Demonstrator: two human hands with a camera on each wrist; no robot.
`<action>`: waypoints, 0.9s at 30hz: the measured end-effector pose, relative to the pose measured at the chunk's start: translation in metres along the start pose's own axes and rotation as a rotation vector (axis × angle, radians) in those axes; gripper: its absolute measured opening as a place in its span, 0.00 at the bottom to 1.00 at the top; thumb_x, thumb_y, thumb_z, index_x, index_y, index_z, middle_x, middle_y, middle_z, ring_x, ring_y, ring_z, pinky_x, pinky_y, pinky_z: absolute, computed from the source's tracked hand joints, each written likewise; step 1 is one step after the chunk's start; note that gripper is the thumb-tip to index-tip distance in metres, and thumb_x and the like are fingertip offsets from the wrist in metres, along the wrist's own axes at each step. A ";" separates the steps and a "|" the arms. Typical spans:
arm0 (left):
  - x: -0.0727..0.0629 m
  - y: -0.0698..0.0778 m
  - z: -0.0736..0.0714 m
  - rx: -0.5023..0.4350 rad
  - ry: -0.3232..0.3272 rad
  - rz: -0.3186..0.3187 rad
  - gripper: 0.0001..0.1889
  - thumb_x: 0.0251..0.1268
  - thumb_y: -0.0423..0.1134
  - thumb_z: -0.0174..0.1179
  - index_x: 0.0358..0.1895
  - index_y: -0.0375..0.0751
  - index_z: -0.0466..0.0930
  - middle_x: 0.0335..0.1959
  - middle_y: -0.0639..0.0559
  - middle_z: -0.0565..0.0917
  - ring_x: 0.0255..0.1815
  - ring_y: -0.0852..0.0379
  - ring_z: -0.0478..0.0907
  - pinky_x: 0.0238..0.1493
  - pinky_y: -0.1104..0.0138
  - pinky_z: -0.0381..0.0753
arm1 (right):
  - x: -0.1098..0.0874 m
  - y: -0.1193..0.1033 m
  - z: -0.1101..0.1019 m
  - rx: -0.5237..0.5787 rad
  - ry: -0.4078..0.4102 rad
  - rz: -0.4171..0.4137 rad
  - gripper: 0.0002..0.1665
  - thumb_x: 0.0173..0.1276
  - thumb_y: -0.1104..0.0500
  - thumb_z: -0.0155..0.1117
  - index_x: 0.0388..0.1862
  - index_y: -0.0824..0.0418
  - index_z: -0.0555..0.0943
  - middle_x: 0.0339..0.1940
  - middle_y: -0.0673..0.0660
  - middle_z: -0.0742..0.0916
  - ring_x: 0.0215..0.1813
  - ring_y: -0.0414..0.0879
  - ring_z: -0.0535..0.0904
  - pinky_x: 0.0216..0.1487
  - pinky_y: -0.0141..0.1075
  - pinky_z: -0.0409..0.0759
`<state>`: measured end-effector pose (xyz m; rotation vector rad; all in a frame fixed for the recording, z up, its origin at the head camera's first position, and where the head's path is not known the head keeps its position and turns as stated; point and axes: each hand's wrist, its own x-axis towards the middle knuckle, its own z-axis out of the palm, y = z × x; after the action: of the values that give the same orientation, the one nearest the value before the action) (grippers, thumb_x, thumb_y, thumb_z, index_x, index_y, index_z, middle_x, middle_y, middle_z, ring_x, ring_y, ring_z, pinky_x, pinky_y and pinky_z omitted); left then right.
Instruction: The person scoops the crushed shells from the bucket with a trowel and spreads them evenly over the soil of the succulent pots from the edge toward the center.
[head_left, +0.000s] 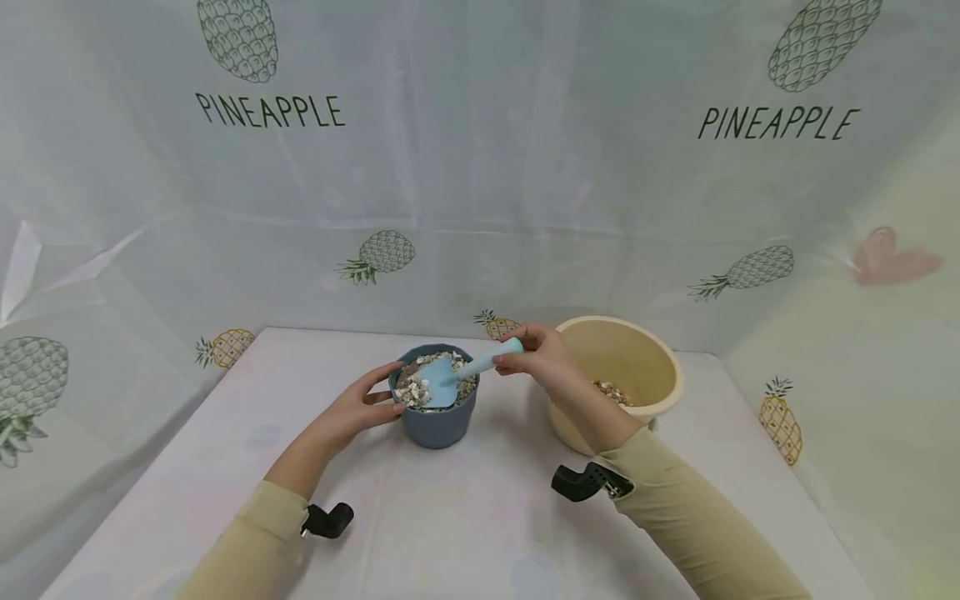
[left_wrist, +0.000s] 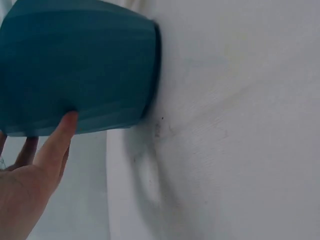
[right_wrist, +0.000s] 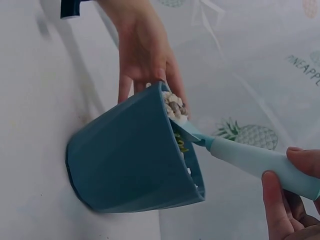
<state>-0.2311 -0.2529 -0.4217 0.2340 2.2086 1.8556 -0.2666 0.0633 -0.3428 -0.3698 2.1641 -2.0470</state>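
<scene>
A blue-grey flower pot (head_left: pixel 437 429), filled with a pale gritty potting mix (head_left: pixel 412 393), stands upright on the table. My left hand (head_left: pixel 358 414) holds the pot's left side, thumb toward the front and fingers at the rim; in the left wrist view one fingertip (left_wrist: pixel 71 118) presses the pot wall (left_wrist: pixel 80 65). Between thumb and fingers my right hand (head_left: pixel 542 354) grips the handle of a light blue hand trowel (head_left: pixel 491 358). The trowel's blade (head_left: pixel 441 385) lies over the mix inside the rim, and the right wrist view shows pale grains (right_wrist: pixel 175 105) beside it.
A large cream tub (head_left: pixel 663 367) stands to the right, partly behind my right forearm, with some brownish grit (head_left: pixel 613 392) at its bottom. A white cloth covers the table (head_left: pixel 450 525), and a pineapple-print curtain (head_left: pixel 480 167) hangs behind it.
</scene>
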 end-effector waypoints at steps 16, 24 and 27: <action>0.030 0.002 -0.034 0.075 -0.222 0.051 0.42 0.61 0.30 0.66 0.77 0.49 0.55 0.78 0.48 0.47 0.75 0.36 0.48 0.67 0.42 0.58 | 0.002 -0.016 0.008 -0.027 -0.005 0.013 0.17 0.58 0.74 0.70 0.47 0.74 0.79 0.55 0.67 0.81 0.35 0.47 0.86 0.43 0.42 0.84; 0.038 0.000 -0.038 0.052 -0.289 0.084 0.44 0.60 0.30 0.66 0.77 0.45 0.53 0.79 0.46 0.45 0.75 0.32 0.45 0.67 0.40 0.56 | 0.005 -0.018 0.016 -0.055 0.011 -0.022 0.16 0.58 0.73 0.71 0.45 0.68 0.82 0.54 0.63 0.82 0.37 0.48 0.86 0.42 0.41 0.84; 0.040 -0.002 -0.036 0.032 -0.316 0.082 0.44 0.60 0.30 0.66 0.78 0.46 0.52 0.79 0.46 0.42 0.76 0.33 0.39 0.67 0.39 0.53 | 0.004 -0.018 0.014 -0.051 0.013 -0.044 0.15 0.58 0.74 0.71 0.45 0.70 0.81 0.52 0.62 0.83 0.39 0.48 0.85 0.43 0.42 0.84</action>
<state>-0.2800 -0.2759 -0.4214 0.5893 2.0386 1.6874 -0.2650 0.0476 -0.3252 -0.4145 2.2387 -2.0257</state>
